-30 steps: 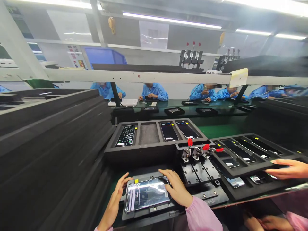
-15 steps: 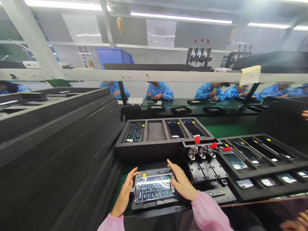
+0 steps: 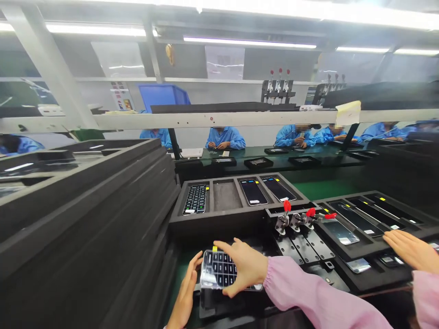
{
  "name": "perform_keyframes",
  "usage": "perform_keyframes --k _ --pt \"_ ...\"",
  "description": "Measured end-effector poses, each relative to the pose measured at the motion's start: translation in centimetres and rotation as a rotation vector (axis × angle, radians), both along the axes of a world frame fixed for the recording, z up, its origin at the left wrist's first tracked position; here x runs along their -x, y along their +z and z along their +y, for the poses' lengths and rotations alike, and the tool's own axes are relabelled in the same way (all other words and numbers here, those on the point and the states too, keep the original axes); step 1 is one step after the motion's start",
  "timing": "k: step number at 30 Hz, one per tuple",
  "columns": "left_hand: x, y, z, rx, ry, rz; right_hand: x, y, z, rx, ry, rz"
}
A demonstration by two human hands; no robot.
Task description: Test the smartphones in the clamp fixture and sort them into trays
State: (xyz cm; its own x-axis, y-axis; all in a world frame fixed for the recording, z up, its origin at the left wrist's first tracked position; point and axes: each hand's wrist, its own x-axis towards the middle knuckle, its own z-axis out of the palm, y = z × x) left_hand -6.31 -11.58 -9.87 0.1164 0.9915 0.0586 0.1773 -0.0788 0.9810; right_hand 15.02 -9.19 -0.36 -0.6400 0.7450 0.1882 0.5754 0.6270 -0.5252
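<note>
A smartphone [image 3: 219,269] with a lit screen of boxed tiles and a yellow tab lies over a dark fixture [image 3: 214,308]. My right hand [image 3: 248,265] reaches across it, thumb at the near long edge and fingers at the far edge, gripping it and covering its right part. Beside the phone's left end is my left hand [image 3: 187,290], fingers stretched out and close to its edge. Whether the phone is clear of the fixture I cannot tell.
Behind is a foam tray [image 3: 206,217] with phones. Red-handled clamps [image 3: 297,221] stand to the right, by another phone tray [image 3: 346,250]. A co-worker's hand [image 3: 408,249] is over that side. Stacked dark trays [image 3: 103,233] rise on the left.
My right hand has moved from the phone's right end across its screen and now spans it. The view has shifted slightly. A co-worker's hand has come in over the right trays.
</note>
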Motion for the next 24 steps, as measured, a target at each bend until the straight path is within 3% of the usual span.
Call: perform_keyframes --k 3,6,8,10,13,16,20,24 --pt "0.3 -0.2 0.1 -0.011 -0.024 0.034 0.1 3.9 2.1 0.015 -0.221 0.325" --pt "0.5 -0.2 0.2 -0.007 -0.033 0.062 0.6 8.8 7.0 0.026 -0.44 0.529" --pt "0.4 -0.1 0.2 -0.015 -0.028 0.07 0.9 11.4 11.0 0.102 -0.614 0.506" --pt "0.3 0.0 0.1 -0.02 -0.031 0.07 1.2 12.9 14.2 0.126 -0.685 0.476" --pt "0.2 0.1 -0.1 -0.013 -0.027 0.056 1.9 13.0 16.3 0.109 -0.726 0.453" --pt "0.2 -0.4 0.1 -0.007 -0.014 0.037 2.9 12.1 15.8 0.055 -0.748 0.458" --pt "0.3 -1.8 1.0 -0.05 -0.013 0.0 2.3 11.1 13.3 -0.05 -0.784 0.492" --pt "0.1 -2.2 1.3 -0.078 -0.005 -0.016 -2.8 9.5 8.3 -0.163 -0.858 0.538"
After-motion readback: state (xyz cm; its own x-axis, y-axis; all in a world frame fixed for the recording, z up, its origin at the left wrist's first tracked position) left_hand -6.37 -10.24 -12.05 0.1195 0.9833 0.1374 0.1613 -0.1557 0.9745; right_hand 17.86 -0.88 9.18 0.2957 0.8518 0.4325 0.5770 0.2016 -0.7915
